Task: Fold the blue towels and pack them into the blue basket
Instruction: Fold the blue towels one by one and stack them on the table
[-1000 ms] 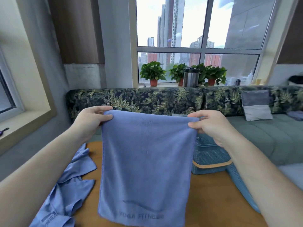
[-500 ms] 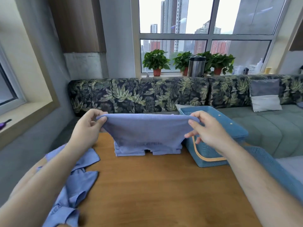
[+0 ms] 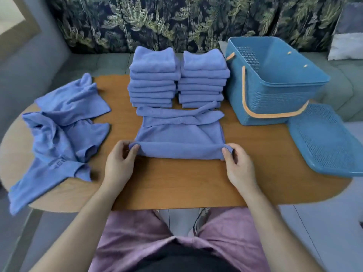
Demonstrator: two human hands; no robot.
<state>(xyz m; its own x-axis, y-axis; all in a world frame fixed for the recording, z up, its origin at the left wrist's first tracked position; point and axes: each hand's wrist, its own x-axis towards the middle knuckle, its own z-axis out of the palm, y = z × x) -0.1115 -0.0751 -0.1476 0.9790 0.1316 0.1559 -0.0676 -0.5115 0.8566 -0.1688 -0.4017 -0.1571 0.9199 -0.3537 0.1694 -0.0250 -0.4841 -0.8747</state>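
Oval wood table; leaf-print sofa at 12. Left hand, right hand pinch towel corners; basket at 2.

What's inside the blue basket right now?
The blue basket shows only bare inner walls; nothing rises above its rim. Its floor is hidden behind the near wall.

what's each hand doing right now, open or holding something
Left hand: closed, pinching the near left corner of the blue towel.
Right hand: closed, pinching its near right corner.
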